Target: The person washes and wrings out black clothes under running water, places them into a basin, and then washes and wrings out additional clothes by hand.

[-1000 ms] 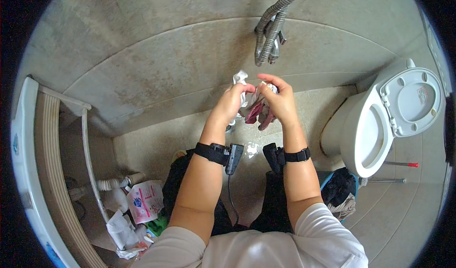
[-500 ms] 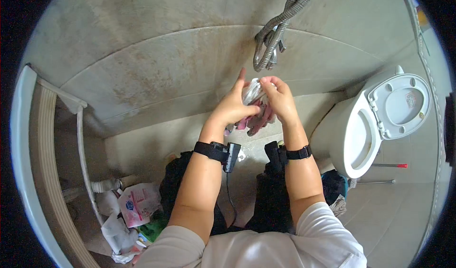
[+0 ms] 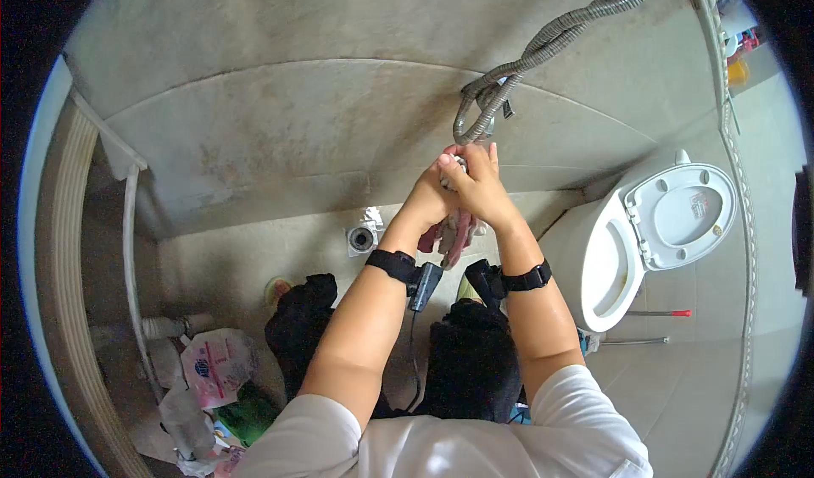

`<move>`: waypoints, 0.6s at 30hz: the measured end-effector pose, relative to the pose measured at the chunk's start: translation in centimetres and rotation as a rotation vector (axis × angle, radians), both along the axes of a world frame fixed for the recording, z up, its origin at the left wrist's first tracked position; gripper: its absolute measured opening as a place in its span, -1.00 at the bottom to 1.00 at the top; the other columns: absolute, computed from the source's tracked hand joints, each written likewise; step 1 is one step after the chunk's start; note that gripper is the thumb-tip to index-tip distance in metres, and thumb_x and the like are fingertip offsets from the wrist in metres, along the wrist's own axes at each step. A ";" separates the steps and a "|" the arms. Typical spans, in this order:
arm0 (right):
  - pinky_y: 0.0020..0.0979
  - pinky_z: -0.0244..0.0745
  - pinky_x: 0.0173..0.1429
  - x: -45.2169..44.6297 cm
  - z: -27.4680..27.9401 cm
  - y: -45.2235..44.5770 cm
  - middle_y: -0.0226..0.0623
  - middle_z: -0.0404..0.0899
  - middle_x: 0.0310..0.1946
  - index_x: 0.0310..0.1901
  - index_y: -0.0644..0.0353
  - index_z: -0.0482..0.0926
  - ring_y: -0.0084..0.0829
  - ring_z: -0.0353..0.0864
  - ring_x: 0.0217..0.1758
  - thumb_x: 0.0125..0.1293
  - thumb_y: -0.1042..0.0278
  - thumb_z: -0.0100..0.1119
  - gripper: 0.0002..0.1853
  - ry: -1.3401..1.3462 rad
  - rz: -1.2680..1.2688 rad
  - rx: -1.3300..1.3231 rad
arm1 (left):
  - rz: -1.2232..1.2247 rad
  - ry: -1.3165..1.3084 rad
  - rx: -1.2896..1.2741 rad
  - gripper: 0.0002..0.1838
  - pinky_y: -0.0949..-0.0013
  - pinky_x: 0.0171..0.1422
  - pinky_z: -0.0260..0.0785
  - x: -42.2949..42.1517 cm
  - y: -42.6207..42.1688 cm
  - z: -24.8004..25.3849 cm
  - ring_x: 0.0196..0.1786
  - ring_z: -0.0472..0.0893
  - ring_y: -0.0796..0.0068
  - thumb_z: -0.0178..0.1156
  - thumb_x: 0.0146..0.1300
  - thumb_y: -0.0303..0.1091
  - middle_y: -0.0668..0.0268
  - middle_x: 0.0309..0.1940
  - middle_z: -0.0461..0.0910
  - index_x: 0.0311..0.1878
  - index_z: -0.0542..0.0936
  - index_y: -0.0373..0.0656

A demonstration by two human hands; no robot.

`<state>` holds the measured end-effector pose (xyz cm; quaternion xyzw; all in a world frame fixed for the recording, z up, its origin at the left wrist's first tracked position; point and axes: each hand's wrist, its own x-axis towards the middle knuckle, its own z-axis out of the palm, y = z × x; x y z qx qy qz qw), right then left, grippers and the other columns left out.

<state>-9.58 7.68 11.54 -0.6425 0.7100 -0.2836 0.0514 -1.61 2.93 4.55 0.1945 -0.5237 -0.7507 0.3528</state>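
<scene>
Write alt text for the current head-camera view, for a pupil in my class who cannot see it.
A person's left hand and right hand meet around bunched, partly maroon cloth, just below a looped metal hose in the picture. To the right stands an open white toilet; a floor drain lies left of the hands.

From where I stand I can't make out a single word. The pink-and-white plastic bag (image 3: 225, 380) low on the left bears a dark blue logo (image 3: 202, 367) and some pinkish print, too small to read, and the label (image 3: 703, 206) on the raised toilet lid (image 3: 675, 225) shows only faint reddish marks, too blurred to decipher.
</scene>
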 end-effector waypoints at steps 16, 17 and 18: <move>-0.11 0.42 -0.11 -1.1 9.3 -1.5 0.11 0.56 -0.22 -0.11 0.32 0.53 0.10 0.54 -0.16 0.28 0.06 0.09 -0.59 0.215 -0.331 -0.032 | 0.267 -0.615 0.076 -0.39 0.18 0.03 0.35 -2.5 -1.4 -5.0 -0.04 0.55 0.16 0.35 -0.15 -0.19 0.12 -0.12 0.57 0.04 0.42 -0.12; -0.17 0.42 -0.12 -1.8 9.0 -1.6 0.09 0.57 -0.25 -0.11 0.33 0.51 0.02 0.56 -0.19 0.30 0.10 0.07 -0.61 0.166 -0.319 -0.025 | 0.249 -0.640 0.078 -0.32 0.15 0.11 0.36 -2.4 -1.5 -4.9 0.04 0.55 0.12 0.36 -0.17 -0.14 0.10 -0.06 0.58 0.09 0.41 -0.11; -0.23 0.42 -0.13 -2.4 8.9 -1.7 0.07 0.57 -0.28 -0.10 0.34 0.50 -0.06 0.58 -0.22 0.32 0.14 0.05 -0.64 0.117 -0.307 -0.020 | 0.247 -0.643 0.077 -0.32 0.15 0.11 0.36 -2.6 -1.4 -5.4 0.04 0.55 0.12 0.36 -0.17 -0.14 0.10 -0.06 0.58 0.09 0.41 -0.11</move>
